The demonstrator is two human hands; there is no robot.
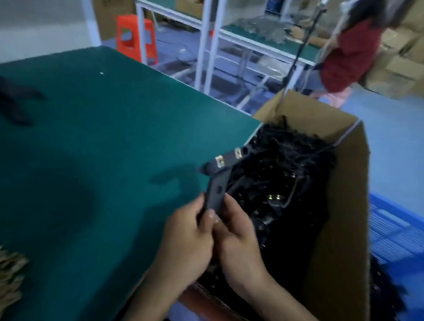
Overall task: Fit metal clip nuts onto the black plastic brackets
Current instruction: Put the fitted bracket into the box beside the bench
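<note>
Far left edge of the green worktop (89,131): dark blurred parts near the back, a tan pile (5,270) near the front, both well apart from the work; can't tell what they are. Left hand (185,245) sits over the worktop's right edge, fingers curled, thumb pressed on the near end of the black bracket (216,196). Right hand (238,241) is just beside it on the box side, fingers wrapped on the same end, so both hands clamp the bracket's lower tip. Bracket's long axis runs up and away from the fingers, then bends right along the worktop's right edge. Two metal clip nuts (227,157) are already seated on that far arm, clear of both hands. Right of the hands: open cardboard box (340,204) piled with black brackets. My read: this piece looks done and the box lies on the right hand's side, so that hand is nearer for the drop.
</note>
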